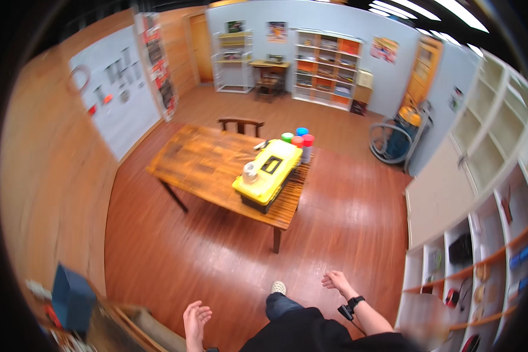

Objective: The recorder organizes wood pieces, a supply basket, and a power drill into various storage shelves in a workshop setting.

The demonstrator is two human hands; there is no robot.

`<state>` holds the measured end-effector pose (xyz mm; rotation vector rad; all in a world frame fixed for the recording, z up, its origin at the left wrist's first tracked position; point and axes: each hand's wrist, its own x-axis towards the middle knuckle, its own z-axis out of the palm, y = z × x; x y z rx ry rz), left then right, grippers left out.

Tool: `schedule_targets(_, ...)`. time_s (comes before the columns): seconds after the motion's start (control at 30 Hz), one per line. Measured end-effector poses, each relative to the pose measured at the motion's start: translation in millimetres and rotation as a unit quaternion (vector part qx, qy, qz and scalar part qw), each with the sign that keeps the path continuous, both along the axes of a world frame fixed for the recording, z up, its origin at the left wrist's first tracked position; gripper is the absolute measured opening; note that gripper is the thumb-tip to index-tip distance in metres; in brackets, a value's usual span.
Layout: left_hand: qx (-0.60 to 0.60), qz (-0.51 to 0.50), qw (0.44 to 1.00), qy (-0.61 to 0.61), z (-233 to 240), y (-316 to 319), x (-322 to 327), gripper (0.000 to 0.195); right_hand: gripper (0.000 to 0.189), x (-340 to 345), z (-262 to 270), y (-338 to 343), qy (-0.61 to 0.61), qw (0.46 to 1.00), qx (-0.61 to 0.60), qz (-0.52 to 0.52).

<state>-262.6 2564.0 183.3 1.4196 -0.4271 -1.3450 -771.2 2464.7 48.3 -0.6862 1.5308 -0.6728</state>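
Observation:
My left hand (197, 317) hangs low in the view, palm turned inward, its loosely bent fingers apart and holding nothing. My right hand (335, 280) is out over the wooden floor (229, 264), empty, with the fingers relaxed. A dark wristband carrying a small black device (346, 311) sits on my right wrist. Ahead of both hands stands a wooden table (202, 163). On its right end lies a yellow toolbox (266, 174) with a black base, its lid down. A roll of clear tape (250, 171) rests on the lid. Several spray cans (307, 147) with coloured caps stand behind the toolbox.
A wooden chair (241, 123) stands behind the table. White shelving (427, 264) with assorted items lines the right side. A shop vacuum (402, 132) is at the back right. Tools hang on a white board (119, 88) at left. A blue box (72, 299) is at lower left.

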Motion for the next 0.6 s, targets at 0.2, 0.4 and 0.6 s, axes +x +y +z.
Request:
schedule_targets(0.2, -0.051, -0.112, 0.989, -0.086, 62.9, -164.9, -8.2, 0.040, 0.035, 35.9, 1.3, -104.2, -0.004, 0.991, -0.135, 0.006)
schedule_targets(0.4, -0.037, -0.261, 0.957, -0.123, 83.0, -334.2, -63.0, 0.045, 0.025, 44.0, 19.3, -99.8, -0.005, 0.974, -0.147, -0.170)
schedule_targets(0.6, -0.146, -0.393, 0.853, -0.311, 15.0, -513.6, -84.9, 0.056, 0.023, 63.8, 3.6, -7.6, 0.074, 0.919, -0.065, -0.381)
